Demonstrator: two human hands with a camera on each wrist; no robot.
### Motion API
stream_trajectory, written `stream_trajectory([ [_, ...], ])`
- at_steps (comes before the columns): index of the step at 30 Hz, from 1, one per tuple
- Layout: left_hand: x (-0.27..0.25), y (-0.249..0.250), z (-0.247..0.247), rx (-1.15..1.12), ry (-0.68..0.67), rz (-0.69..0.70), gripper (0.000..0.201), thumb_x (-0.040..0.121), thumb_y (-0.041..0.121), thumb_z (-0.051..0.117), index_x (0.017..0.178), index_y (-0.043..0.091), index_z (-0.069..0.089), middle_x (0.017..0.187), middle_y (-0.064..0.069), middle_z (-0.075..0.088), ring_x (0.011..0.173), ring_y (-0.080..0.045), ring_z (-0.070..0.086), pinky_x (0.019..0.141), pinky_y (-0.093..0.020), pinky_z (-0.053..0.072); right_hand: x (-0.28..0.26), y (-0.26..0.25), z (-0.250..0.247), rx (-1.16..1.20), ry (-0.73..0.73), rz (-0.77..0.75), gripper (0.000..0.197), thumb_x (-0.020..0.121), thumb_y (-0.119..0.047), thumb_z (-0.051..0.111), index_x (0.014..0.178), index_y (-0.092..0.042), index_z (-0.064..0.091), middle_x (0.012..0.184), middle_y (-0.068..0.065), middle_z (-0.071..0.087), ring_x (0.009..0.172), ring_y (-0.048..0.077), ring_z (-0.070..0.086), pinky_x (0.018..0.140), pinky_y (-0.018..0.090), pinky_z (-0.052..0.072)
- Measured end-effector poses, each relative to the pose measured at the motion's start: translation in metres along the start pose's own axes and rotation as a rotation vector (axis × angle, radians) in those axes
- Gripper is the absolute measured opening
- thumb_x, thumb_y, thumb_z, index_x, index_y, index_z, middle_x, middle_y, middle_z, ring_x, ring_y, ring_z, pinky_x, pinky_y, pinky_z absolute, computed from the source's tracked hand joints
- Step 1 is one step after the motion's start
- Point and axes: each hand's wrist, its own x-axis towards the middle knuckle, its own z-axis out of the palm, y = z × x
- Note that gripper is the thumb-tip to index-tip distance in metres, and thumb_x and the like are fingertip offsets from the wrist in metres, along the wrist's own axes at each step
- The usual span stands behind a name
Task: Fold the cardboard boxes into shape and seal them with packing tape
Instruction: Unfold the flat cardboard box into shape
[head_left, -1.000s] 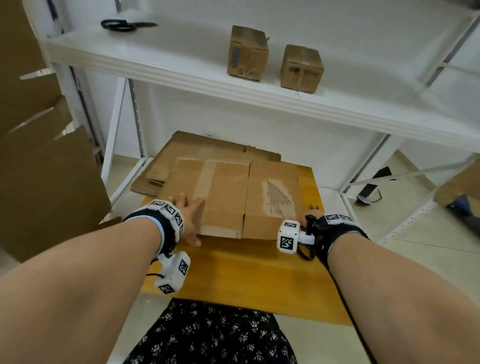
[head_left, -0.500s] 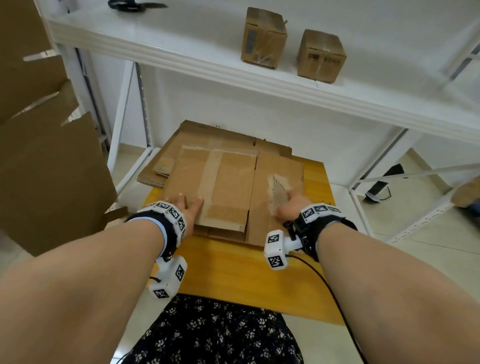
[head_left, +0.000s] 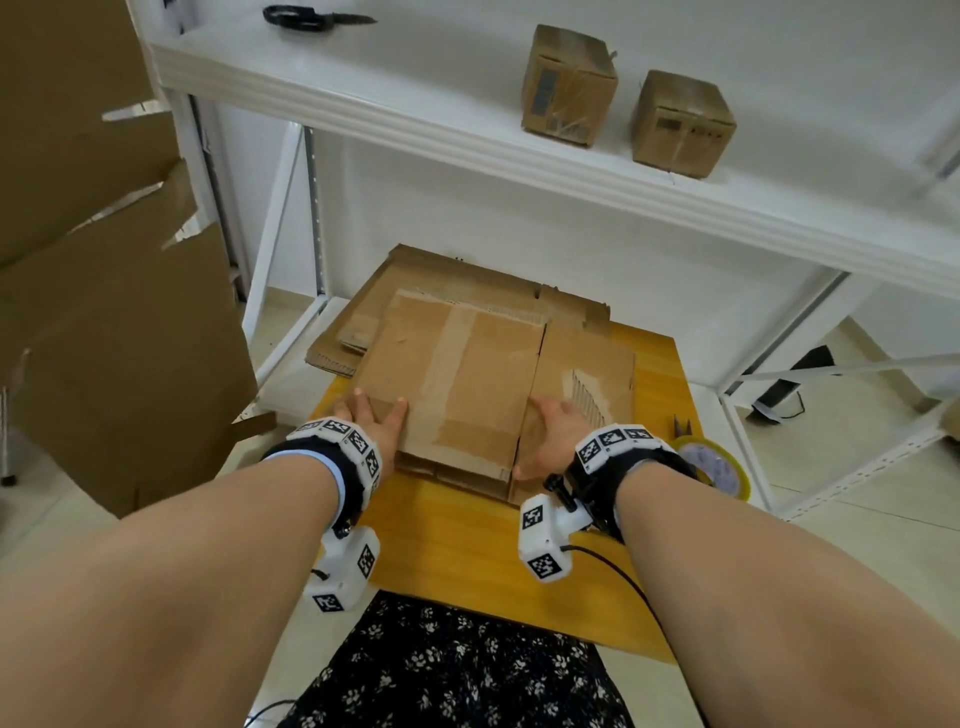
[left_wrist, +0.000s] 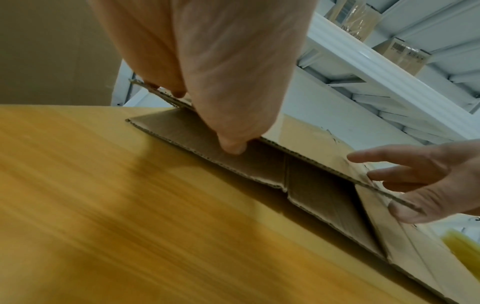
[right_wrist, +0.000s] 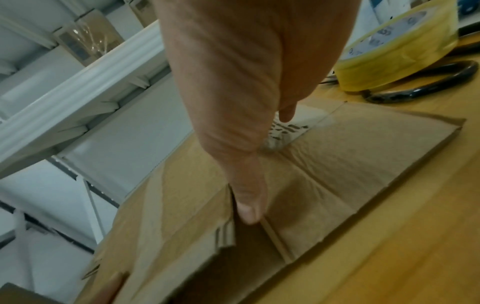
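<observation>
We see a flattened box (head_left: 457, 384) lying on top of a stack of flat cardboard (head_left: 358, 332) at the far end of the wooden table (head_left: 457, 540). The left hand (head_left: 376, 415) pinches the box's near-left edge, thumb under the top layer and fingers over it. The right hand (head_left: 553, 434) holds the near-right part, thumb tucked in the slit between flaps, fingers spread on top. A tape roll (head_left: 714, 467) sits just beside the right wrist, touching black scissors (right_wrist: 426, 86). Two taped boxes (head_left: 623, 119) stand on the white shelf (head_left: 467, 135) above.
</observation>
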Motion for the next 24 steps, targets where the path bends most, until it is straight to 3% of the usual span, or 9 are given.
stream_trajectory([
  [4,0.009,-0.009,0.0,-0.13,0.007,0.001,0.071,0.097,0.05,0.039,0.154,0.043,-0.002,0.163,-0.014,-0.009,0.148,-0.044,-0.005,0.118,-0.061,0.009,-0.004,-0.003,0.007,-0.043,0.055,-0.018,0.134,0.057,-0.053,0.089,0.154,-0.043,-0.003,0.164,0.005,-0.003,0.15,0.036,0.005,0.118,0.059,0.022],
  [6,0.006,-0.01,-0.007,-0.136,0.036,0.044,0.066,0.099,0.041,0.041,0.151,0.05,0.0,0.163,-0.015,-0.004,0.147,-0.047,0.0,0.117,-0.061,0.016,-0.007,-0.005,0.008,0.019,0.13,-0.025,0.136,0.056,-0.061,0.086,0.153,-0.043,-0.009,0.164,0.004,-0.006,0.151,0.035,0.002,0.118,0.06,0.017],
  [9,0.0,-0.012,-0.019,-0.115,0.116,0.134,0.06,0.101,0.038,0.034,0.152,0.048,0.005,0.16,-0.018,0.015,0.141,-0.05,0.021,0.112,-0.06,0.028,-0.011,-0.012,0.003,0.051,0.237,0.001,0.135,0.056,-0.073,0.078,0.151,-0.041,-0.014,0.164,0.005,-0.004,0.151,0.032,0.003,0.116,0.06,0.014],
  [11,-0.003,-0.013,-0.024,-0.114,0.098,0.153,0.06,0.102,0.035,0.034,0.152,0.049,0.005,0.16,-0.016,0.015,0.142,-0.048,0.02,0.113,-0.059,0.027,-0.013,-0.018,-0.003,0.016,0.287,0.027,0.122,0.069,-0.066,0.073,0.152,-0.039,-0.012,0.164,0.008,-0.003,0.15,0.033,0.004,0.115,0.059,0.014],
  [14,-0.01,-0.013,-0.03,-0.135,0.033,0.175,0.063,0.104,0.029,0.036,0.151,0.051,0.002,0.162,-0.009,0.01,0.145,-0.043,0.013,0.117,-0.055,0.023,-0.014,-0.031,-0.013,-0.028,0.277,0.066,0.103,0.086,-0.039,0.068,0.154,-0.038,-0.009,0.164,0.016,-0.006,0.15,0.038,0.0,0.117,0.062,0.016],
  [17,-0.015,-0.014,-0.03,-0.173,0.062,0.2,0.06,0.103,0.038,0.036,0.152,0.05,0.002,0.162,-0.007,0.011,0.145,-0.042,0.015,0.117,-0.055,0.023,-0.012,-0.039,-0.02,-0.051,0.235,0.077,0.105,0.087,-0.021,0.069,0.155,-0.038,-0.009,0.163,0.02,-0.003,0.15,0.041,0.001,0.115,0.065,0.022],
  [20,-0.022,-0.016,-0.029,-0.141,0.135,0.1,0.076,0.096,0.05,0.048,0.153,0.042,-0.001,0.162,-0.013,0.004,0.145,-0.042,0.014,0.116,-0.056,0.024,-0.012,-0.037,-0.027,-0.064,0.226,0.066,0.106,0.086,-0.013,0.067,0.155,-0.039,-0.009,0.162,0.022,-0.002,0.15,0.042,0.001,0.114,0.065,0.024],
  [24,-0.022,-0.014,-0.039,-0.183,0.177,0.009,0.071,0.097,0.034,0.048,0.154,0.034,0.006,0.159,-0.018,0.013,0.14,-0.042,0.024,0.112,-0.056,0.032,-0.013,-0.032,-0.038,0.006,0.249,0.041,0.103,0.086,-0.018,0.068,0.155,-0.042,-0.005,0.159,0.021,0.013,0.146,0.042,0.02,0.111,0.062,0.034],
])
